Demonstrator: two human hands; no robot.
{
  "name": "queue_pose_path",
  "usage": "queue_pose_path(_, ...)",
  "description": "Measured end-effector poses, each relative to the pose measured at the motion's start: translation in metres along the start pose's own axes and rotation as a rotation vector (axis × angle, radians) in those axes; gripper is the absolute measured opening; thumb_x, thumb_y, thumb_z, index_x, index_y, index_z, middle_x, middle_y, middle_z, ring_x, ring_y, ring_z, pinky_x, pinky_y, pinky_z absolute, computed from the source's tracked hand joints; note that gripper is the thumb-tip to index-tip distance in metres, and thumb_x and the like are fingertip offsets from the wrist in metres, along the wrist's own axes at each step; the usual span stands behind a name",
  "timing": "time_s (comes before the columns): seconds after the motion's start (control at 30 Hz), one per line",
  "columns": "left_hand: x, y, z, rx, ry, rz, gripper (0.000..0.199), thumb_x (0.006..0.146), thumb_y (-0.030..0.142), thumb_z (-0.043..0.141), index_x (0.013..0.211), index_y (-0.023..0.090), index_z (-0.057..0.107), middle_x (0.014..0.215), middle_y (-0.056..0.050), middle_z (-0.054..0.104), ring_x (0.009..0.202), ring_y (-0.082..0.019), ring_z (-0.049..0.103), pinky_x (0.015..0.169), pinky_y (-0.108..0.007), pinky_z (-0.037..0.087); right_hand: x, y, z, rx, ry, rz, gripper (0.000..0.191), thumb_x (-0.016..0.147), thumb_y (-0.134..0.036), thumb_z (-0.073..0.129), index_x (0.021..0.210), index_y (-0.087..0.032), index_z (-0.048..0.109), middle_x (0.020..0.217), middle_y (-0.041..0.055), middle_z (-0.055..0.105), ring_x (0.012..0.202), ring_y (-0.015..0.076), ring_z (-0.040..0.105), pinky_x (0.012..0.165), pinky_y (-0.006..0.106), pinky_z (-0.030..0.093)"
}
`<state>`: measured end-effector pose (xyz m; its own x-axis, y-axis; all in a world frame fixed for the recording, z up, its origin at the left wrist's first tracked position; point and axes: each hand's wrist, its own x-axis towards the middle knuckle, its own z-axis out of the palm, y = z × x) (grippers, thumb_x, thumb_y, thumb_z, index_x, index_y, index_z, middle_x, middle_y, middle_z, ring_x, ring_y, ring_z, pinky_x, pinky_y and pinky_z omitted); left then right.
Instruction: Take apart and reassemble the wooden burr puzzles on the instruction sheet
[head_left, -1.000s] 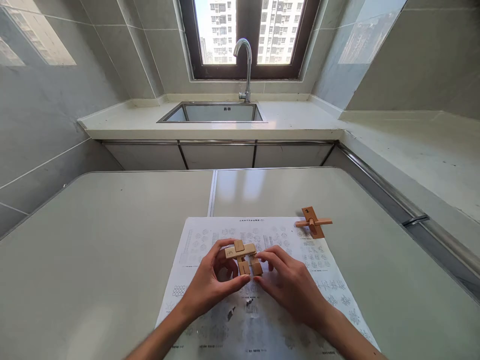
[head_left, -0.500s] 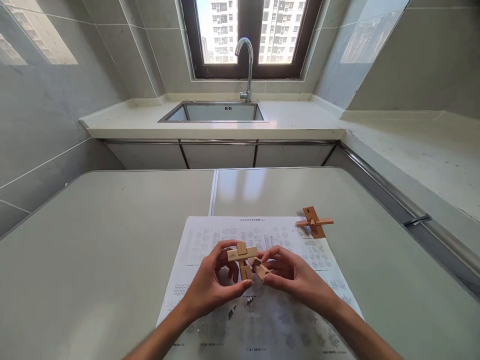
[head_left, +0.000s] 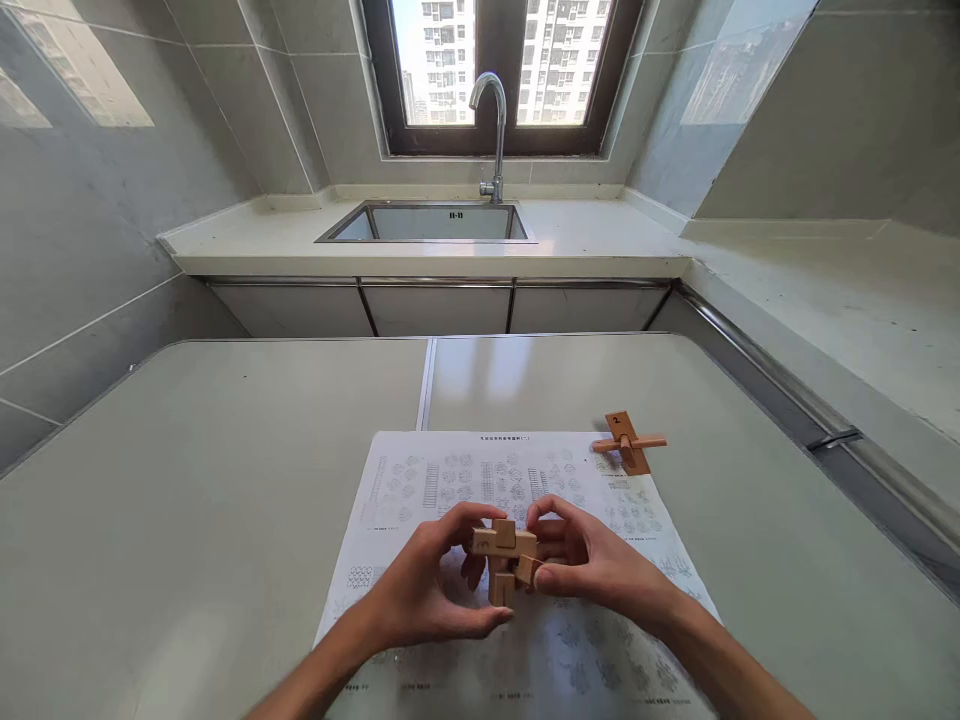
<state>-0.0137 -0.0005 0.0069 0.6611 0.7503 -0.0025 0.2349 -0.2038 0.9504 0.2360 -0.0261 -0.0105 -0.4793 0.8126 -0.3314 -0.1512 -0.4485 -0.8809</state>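
Drawn slightly nearer you, the wooden assembly (head_left: 505,541) sits between your hands: your left hand (head_left: 429,590) clasps it top and bottom, apparently steadying it while your right hand (head_left: 589,562) pinches a tilted block (head_left: 527,570) alongside, above the printed sheet (head_left: 555,660).

Daylight comes through a dark-framed window (head_left: 496,45) facing pale high-rises (head_left: 559,65) and reflects on grey tiled walls (head_left: 105,200), while below, a curved faucet (head_left: 500,130) stands behind a steel sink (head_left: 420,221) set in a white counter (head_left: 600,228), with grey cabinet fronts (head_left: 435,312) beneath and a glossy table (head_left: 165,500) nearer.
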Motion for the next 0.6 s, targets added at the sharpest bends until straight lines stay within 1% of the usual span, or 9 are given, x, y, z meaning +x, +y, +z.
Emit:
queue_pose_path(0.1, -0.001, -0.003, 0.0, -0.004, -0.045, 0.016, 0.068, 0.072, 0.02, 0.085, 0.133, 0.029, 0.056, 0.092, 0.002, 0.067, 0.073, -0.014, 0.057, 0.074, -0.029, 0.049, 0.0, -0.001, 0.0, 0.009, -0.029, 0.016, 0.06, 0.07, -0.046, 0.097, 0.105, -0.024, 0.053, 0.109, 0.0065, 0.075, 0.095, 0.0218, 0.072, 0.082, 0.033, 0.053)
queue_pose_path(0.2, -0.001, -0.009, 0.003, 0.013, -0.071, 0.042, 0.072, 0.07, 0.022, 0.088, 0.134, 0.03, 0.058, 0.099, 0.0, 0.071, 0.081, -0.017, 0.062, 0.076, -0.03, 0.051, 0.0, 0.0, 0.003, -0.006, -0.056, 0.015, 0.058, 0.071, -0.045, 0.097, 0.104, -0.024, 0.053, 0.105, 0.0057, 0.075, 0.101, 0.0253, 0.073, 0.086, 0.036, 0.054)
queue_pose_path(0.3, 0.0, -0.014, 0.007, 0.058, -0.048, 0.107, 0.074, 0.067, 0.02, 0.09, 0.133, 0.032, 0.061, 0.105, -0.002, 0.068, 0.087, -0.019, 0.064, 0.078, -0.031, 0.052, -0.001, 0.003, 0.005, -0.031, -0.059, -0.001, 0.057, 0.072, -0.042, 0.097, 0.106, -0.024, 0.054, 0.106, 0.0054, 0.074, 0.105, 0.027, 0.072, 0.086, 0.037, 0.054)
queue_pose_path(0.4, 0.001, -0.013, 0.01, 0.092, -0.005, 0.154, 0.073, 0.066, 0.017, 0.091, 0.131, 0.032, 0.063, 0.116, -0.004, 0.063, 0.092, -0.019, 0.063, 0.078, -0.03, 0.053, -0.001, 0.005, 0.007, -0.008, -0.061, -0.031, 0.059, 0.073, -0.041, 0.097, 0.109, -0.025, 0.055, 0.11, 0.0062, 0.074, 0.106, 0.027, 0.073, 0.088, 0.038, 0.055)
queue_pose_path(0.47, 0.001, -0.011, 0.01, 0.079, 0.016, 0.155, 0.073, 0.066, 0.015, 0.09, 0.131, 0.032, 0.062, 0.114, -0.003, 0.065, 0.087, -0.017, 0.062, 0.074, -0.028, 0.052, -0.001, 0.004, 0.007, 0.023, -0.082, -0.07, 0.057, 0.077, -0.044, 0.094, 0.112, -0.025, 0.054, 0.113, 0.0076, 0.075, 0.106, 0.0268, 0.073, 0.092, 0.041, 0.056)
queue_pose_path(0.53, 0.002, -0.008, 0.009, 0.067, 0.046, 0.137, 0.072, 0.066, 0.013, 0.09, 0.13, 0.031, 0.062, 0.105, 0.0, 0.068, 0.079, -0.015, 0.06, 0.071, -0.027, 0.051, -0.001, 0.001, 0.009, 0.029, -0.098, -0.124, 0.049, 0.086, -0.051, 0.085, 0.114, -0.024, 0.055, 0.115, 0.0089, 0.075, 0.105, 0.0258, 0.074, 0.093, 0.043, 0.057)
queue_pose_path(0.6, 0.002, -0.006, 0.007, 0.059, 0.087, 0.107, 0.07, 0.066, 0.014, 0.09, 0.128, 0.031, 0.062, 0.098, 0.002, 0.069, 0.076, -0.014, 0.059, 0.071, -0.028, 0.051, -0.001, -0.003, 0.011, 0.009, -0.099, -0.177, 0.04, 0.095, -0.053, 0.075, 0.114, -0.023, 0.057, 0.114, 0.0099, 0.076, 0.103, 0.0245, 0.074, 0.094, 0.044, 0.058)
